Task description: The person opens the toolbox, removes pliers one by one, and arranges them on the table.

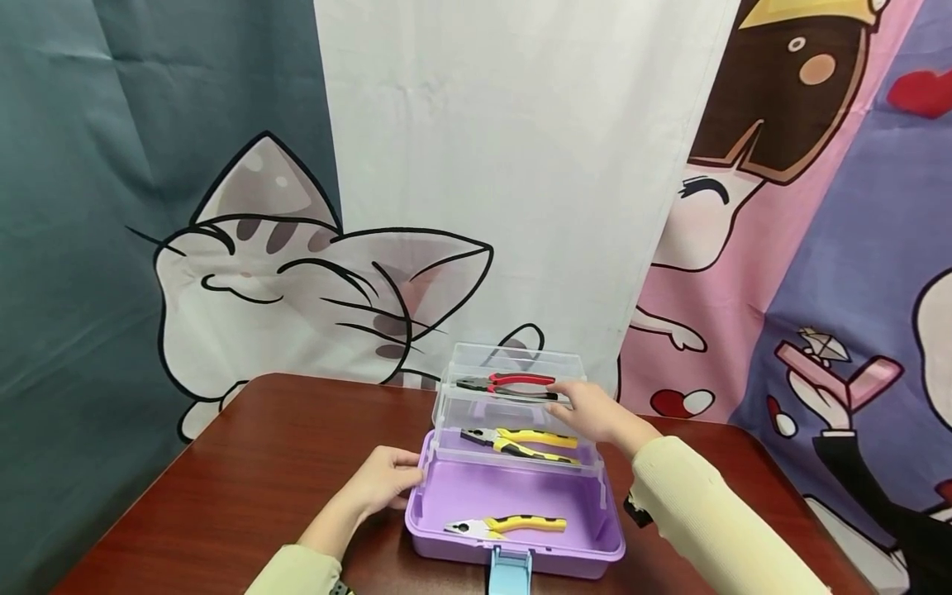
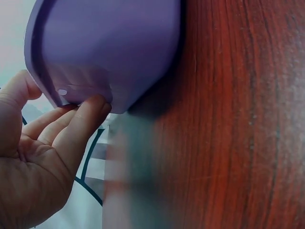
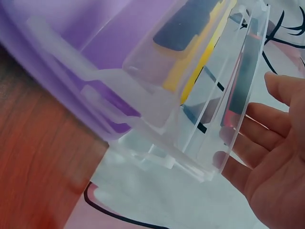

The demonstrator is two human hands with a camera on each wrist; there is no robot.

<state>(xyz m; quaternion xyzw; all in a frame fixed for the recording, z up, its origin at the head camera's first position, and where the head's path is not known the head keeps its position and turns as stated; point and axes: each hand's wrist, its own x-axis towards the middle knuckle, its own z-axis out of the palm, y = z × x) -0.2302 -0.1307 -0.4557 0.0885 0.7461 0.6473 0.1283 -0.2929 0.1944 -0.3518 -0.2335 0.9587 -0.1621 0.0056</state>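
A purple toolbox (image 1: 521, 564) stands open on the table, its clear tiered trays (image 1: 521, 357) raised at the back. My left hand (image 1: 383, 481) grips the box's left side, thumb at the rim and fingers against the outer wall in the left wrist view. My right hand (image 1: 591, 409) is at the right end of the top tray, its fingers extended over the tray edge and the thumb apart. Red-handled pliers (image 1: 521, 378) lie in that tray, close to its fingertips. Yellow-and-black pliers (image 1: 531, 436) sit in the lower tray. Other yellow-handled pliers (image 1: 524, 523) lie on the box floor.
A light blue latch (image 1: 510, 570) hangs at the box's front. The reddish-brown wooden table (image 1: 268, 463) extends to both sides. Behind it hangs a cartoon-printed curtain (image 1: 476, 124), close to the table's back edge.
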